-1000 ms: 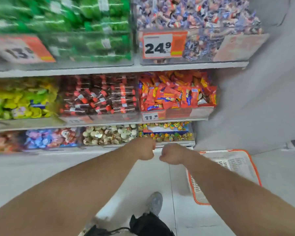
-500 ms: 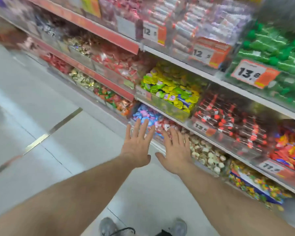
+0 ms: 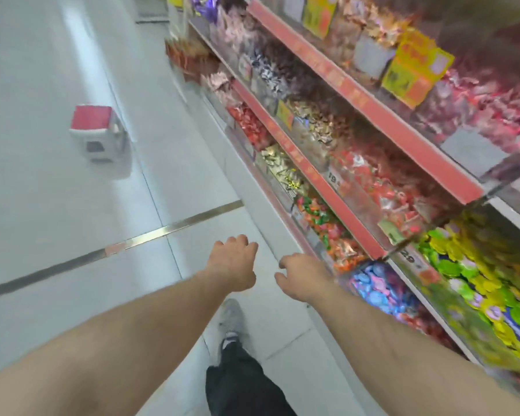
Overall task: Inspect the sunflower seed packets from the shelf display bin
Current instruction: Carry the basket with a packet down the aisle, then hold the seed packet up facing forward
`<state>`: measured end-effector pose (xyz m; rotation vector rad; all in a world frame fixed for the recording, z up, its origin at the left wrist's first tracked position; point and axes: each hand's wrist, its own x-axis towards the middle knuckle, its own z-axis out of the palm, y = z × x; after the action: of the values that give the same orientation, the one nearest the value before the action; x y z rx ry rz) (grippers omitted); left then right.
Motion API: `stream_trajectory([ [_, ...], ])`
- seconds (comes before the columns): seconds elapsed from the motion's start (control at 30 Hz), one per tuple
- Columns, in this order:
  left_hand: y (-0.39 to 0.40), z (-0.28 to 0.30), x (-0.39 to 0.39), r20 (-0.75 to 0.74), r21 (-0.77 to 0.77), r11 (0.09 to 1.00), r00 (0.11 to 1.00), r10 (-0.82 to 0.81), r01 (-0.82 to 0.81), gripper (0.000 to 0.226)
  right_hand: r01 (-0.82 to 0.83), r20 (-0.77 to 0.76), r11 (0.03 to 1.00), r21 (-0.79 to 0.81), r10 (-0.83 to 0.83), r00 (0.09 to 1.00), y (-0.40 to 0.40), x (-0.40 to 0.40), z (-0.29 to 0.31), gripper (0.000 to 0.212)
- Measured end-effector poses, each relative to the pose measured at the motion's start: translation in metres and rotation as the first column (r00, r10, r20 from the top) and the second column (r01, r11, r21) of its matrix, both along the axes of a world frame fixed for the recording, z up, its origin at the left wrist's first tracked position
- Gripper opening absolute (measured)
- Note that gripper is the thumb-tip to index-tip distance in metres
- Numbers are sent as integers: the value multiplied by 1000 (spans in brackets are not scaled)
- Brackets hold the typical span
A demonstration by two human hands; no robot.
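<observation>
Price tags along the shelving (image 3: 370, 106) on the right of the head view are mostly smeared by blur; a white tag (image 3: 334, 177) at centre right reads roughly "19", another (image 3: 408, 257) lower right ends in "29", and the yellow signs (image 3: 415, 70) at upper right cannot be read; no brand name is legible. Clear bins hold wrapped sweets, red ones (image 3: 376, 178) mid-frame, blue ones (image 3: 382, 285) and green-and-yellow ones (image 3: 475, 271) at lower right; which bin, if any, holds sunflower seed packets cannot be told. Left hand (image 3: 231, 262) and right hand (image 3: 302, 277) reach forward at lower centre, side by side and apart, over the pale floor (image 3: 57, 205); both have loosely curled fingers and hold nothing, the right one just beside the bottom shelf edge without touching it. A red-topped stool (image 3: 98, 132) stands at upper left; a grey shoe (image 3: 231, 318) shows below the hands.
</observation>
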<state>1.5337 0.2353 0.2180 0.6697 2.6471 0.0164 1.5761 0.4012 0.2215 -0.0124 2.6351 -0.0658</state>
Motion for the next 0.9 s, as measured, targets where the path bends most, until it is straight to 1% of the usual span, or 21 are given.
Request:
stream_trajectory([
  [0.07,-20,-3,-51,-8,-12,999,999,52,-52,49,-46,19,998,-46,47,999,-22,-59,-3,41],
  [0.23,-73,-4,-182,-46,-14,985,985,169,-170,47,-127,-34,987,-96,125,992,-71,-216,-16,36],
  [0.37,-114,7,-280,-55,-28,970,970,238,-239,48,-152,-48,978,-140,147,988,-111,-325,-5,31],
  [0.43,-129,13,-323,-46,-23,963,963,266,-267,48,-171,-46,976,-135,166,985,-127,-370,5,29],
  [0.53,-152,16,-384,-35,-20,960,960,278,-279,49,-184,-43,975,-125,180,983,-151,-436,15,30],
  [0.67,-193,11,-476,-59,21,959,957,283,-282,50,-196,-75,974,-111,188,979,-189,-525,12,33],
  [0.8,-240,3,-581,-57,71,965,965,256,-252,50,-143,-103,985,-97,133,986,-236,-622,5,34],
  [0.9,-275,6,-657,-32,85,976,979,203,-199,50,-63,-106,994,-91,53,993,-269,-691,9,31],
])
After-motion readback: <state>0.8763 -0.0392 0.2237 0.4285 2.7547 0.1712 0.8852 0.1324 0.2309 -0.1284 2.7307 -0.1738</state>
